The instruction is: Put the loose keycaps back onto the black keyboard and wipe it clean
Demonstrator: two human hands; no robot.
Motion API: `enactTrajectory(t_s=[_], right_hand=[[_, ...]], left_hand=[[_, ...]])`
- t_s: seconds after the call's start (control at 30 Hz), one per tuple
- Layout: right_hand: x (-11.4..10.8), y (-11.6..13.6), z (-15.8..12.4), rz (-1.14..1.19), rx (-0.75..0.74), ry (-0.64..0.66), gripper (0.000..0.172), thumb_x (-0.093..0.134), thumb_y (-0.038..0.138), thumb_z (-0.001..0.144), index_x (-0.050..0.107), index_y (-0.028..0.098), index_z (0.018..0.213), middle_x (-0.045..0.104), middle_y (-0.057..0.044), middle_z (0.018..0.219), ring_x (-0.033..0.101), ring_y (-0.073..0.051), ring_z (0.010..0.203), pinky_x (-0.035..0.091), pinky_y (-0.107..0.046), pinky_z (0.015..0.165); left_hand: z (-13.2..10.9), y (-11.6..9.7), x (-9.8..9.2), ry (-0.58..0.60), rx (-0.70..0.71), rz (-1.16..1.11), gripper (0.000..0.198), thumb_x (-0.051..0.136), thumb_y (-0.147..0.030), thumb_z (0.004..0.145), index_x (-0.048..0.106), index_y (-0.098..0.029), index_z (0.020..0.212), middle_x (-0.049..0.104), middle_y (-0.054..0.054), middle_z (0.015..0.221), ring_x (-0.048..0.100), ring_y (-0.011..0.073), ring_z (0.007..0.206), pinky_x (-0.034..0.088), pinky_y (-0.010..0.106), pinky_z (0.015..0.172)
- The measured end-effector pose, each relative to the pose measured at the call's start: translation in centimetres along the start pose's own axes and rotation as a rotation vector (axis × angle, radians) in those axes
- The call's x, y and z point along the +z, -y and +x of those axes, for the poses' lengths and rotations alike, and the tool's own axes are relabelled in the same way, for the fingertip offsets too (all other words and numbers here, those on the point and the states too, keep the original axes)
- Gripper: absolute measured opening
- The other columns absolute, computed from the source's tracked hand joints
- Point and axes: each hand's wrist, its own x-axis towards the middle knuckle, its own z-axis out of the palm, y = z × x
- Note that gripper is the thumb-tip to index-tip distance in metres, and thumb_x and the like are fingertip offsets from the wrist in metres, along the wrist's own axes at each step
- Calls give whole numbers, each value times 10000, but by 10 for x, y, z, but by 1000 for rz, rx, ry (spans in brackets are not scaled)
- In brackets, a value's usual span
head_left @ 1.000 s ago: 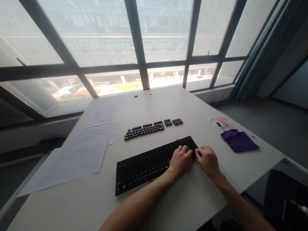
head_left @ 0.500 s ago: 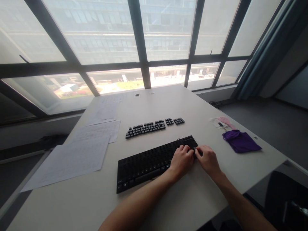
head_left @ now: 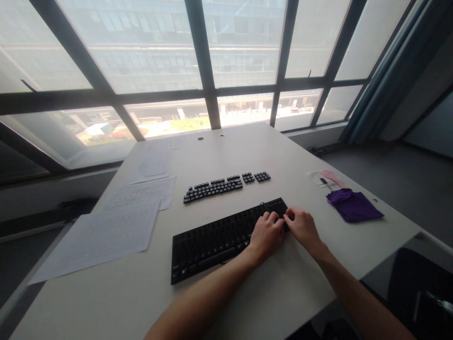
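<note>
A black keyboard (head_left: 215,238) lies slanted on the white table (head_left: 247,151), its keys looking stripped off. My left hand (head_left: 265,233) rests with curled fingers on the keyboard's right end. My right hand (head_left: 300,226) sits at the right edge of the keyboard, fingertips pinched close to the left hand's. Whether anything is pinched between them is too small to see. Rows of loose black keycaps (head_left: 219,185) are laid out on the table behind the keyboard, apart from both hands.
Printed paper sheets (head_left: 106,231) lie at the left. A purple cloth (head_left: 354,206) and a pink tool on a clear bag (head_left: 327,178) sit at the right. A window wall stands behind the table. The table's near right edge drops off by a dark chair (head_left: 421,288).
My right hand has crept slightly left and up along the keyboard's right end, closer to the left hand. The view shifted a little; nothing else moved.
</note>
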Motion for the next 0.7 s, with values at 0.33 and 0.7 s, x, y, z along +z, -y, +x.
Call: enactTrajectory(t_s=[0.33, 0.7], right_hand=[[-3, -11, -16, 132, -77, -54, 267, 549, 344, 929, 734, 212, 789, 728, -96, 827, 662, -256, 763, 513, -376, 747], [11, -12, -25, 77, -149, -173, 276, 505, 305, 998, 712, 187, 861, 662, -105, 855, 609, -260, 824, 506, -392, 773]], left_hand=[[1, -1, -1, 0, 0, 5, 117, 604, -222, 953, 687, -220, 1036, 625, 73, 1064, 548, 240, 963, 512, 374, 785], [1, 0, 0, -9, 3, 6, 104, 613, -225, 953, 680, -216, 1032, 630, 59, 1071, 543, 241, 959, 503, 375, 779]])
